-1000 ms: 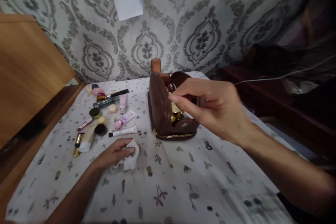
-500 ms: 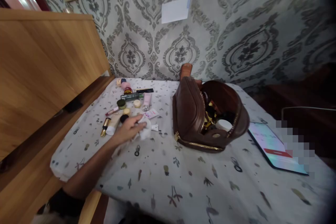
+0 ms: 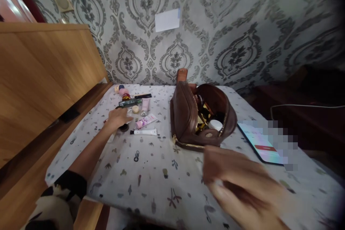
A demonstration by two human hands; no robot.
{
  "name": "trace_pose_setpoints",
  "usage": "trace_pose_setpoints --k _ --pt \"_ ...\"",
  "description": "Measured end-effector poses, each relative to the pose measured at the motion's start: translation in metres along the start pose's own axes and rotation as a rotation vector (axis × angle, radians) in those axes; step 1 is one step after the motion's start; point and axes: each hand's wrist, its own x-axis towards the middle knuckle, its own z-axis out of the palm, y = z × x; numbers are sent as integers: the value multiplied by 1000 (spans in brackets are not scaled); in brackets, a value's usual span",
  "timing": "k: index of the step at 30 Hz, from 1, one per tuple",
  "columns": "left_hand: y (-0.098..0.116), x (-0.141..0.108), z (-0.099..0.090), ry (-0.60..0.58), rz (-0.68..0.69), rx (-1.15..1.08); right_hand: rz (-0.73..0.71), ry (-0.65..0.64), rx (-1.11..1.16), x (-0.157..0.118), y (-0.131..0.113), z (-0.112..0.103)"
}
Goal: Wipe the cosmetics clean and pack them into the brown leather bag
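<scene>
Head view: left hand (image 3: 118,118) rests flat on cosmetics (image 3: 140,115) spread across the worktop (image 3: 151,172); brown pouch (image 3: 188,115) unzipped, part-filled; right hand (image 3: 242,187) blurred, grip unclear.

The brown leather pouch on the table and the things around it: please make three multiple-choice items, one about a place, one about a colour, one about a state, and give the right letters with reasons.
1. Where does the lit phone lie relative to the brown leather pouch?
A. right of it
B. left of it
C. inside it

2. What colour is the small paper note on the patterned wallpaper?
A. red
B. white
C. black

3. In what state is the pouch?
A. zipped shut
C. lying upside down
B. open at the top

Answers:
1 A: the phone rests on the printed white tablecloth by the pouch's right side.
2 B: the note shows white against the grey pattern.
3 B: a white round jar lid and other items show inside, while the left hand rests on the cosmetics and the blurred right hand hovers nearer the camera.
</scene>
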Motion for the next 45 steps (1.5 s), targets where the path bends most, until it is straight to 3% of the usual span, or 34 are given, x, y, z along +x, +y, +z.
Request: trace_pose_setpoints --k 4,10,13,15,18,20,23,26,30,36,40,45 --pt "4 4 6 7 -14 21 194 -12 150 11 13 37" --pt "4 1 8 10 -4 3 650 -217 631 15 47 82" --pt "5 -11 -4 154 -13 -93 808 -174 839 11 60 98" --pt "11 -25 -12 291 64 -371 854 -111 962 7 67 107" --pt "32 -52 -14 354 285 -962 876 -11 1116 2 73 116" --pt "52 -71 -7 329 376 -1141 866 51 1184 1 74 119" --pt "79 -88 11 384 473 -1106 797 88 1219 1 75 119" --pt "91 -92 29 488 511 -1040 746 83 1191 0 77 118" --pt "91 -90 40 472 503 -1070 787 119 1124 -4 83 123" --pt "84 -88 43 433 321 -1240 782 159 1024 -4 86 128" --pt "81 -83 46 391 276 -1358 736 121 1094 -2 82 124" --pt "82 -80 54 316 314 -1445 806 172 1255 -1 82 121"
